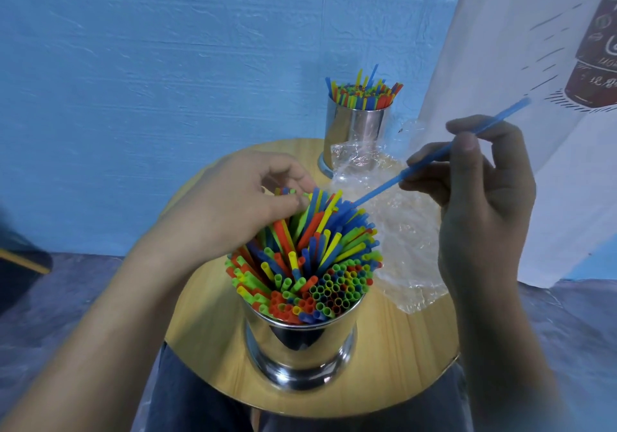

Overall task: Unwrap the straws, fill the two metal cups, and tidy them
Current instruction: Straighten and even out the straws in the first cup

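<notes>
A shiny metal cup (302,348) stands at the near edge of the round wooden table (207,331), packed with colourful straws (310,258) that splay outward. My left hand (240,198) pinches the tips of a few straws at the far side of that bunch. My right hand (480,178) pinches a single blue straw (434,158) slanted over the cup, its lower end among the other straws. A second metal cup (357,128), filled with upright straws, stands at the table's far edge.
Crumpled clear plastic wrap (400,231) lies on the table between the two cups and to the right. A blue wall rises behind, and a white printed cloth (534,47) hangs at right. My knees sit under the table's near edge.
</notes>
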Demonstrator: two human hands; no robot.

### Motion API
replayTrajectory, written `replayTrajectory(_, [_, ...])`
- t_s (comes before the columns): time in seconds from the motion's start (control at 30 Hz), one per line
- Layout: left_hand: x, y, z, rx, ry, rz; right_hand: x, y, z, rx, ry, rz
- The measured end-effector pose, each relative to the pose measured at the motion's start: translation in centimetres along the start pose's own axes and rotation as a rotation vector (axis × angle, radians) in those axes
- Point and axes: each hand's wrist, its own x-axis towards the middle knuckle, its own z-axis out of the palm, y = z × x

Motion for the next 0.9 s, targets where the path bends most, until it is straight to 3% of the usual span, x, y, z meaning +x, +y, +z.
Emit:
replayTrajectory(0.2, [0.2,0.2,0.0,0.044,0.002,0.007,-0.4,-0.3,0.8,-0.101,-0.159,0.077])
replayTrajectory(0.37, [0.1,0.2,0.0,0.089,0.045,0.060,-0.8,-0.4,1.0,-0.104,-0.145,0.051])
replayTrajectory(0.53, [0.4,0.5,-0.3,-0.162,0.140,0.120,-1.0,0.4,1.1,-0.266,-0.248,0.026])
replayTrajectory(0.77, [0.9,0.9,-1.4,-0.552,0.556,0.227,-1.1,0.6,1.1,-0.359,-0.540,0.139])
replayTrajectory(0.9, [0.8,0.5,-1.9,-0.748,0.731,0.228,-1.1,0.7,1.0,-0.310,-0.565,0.204])
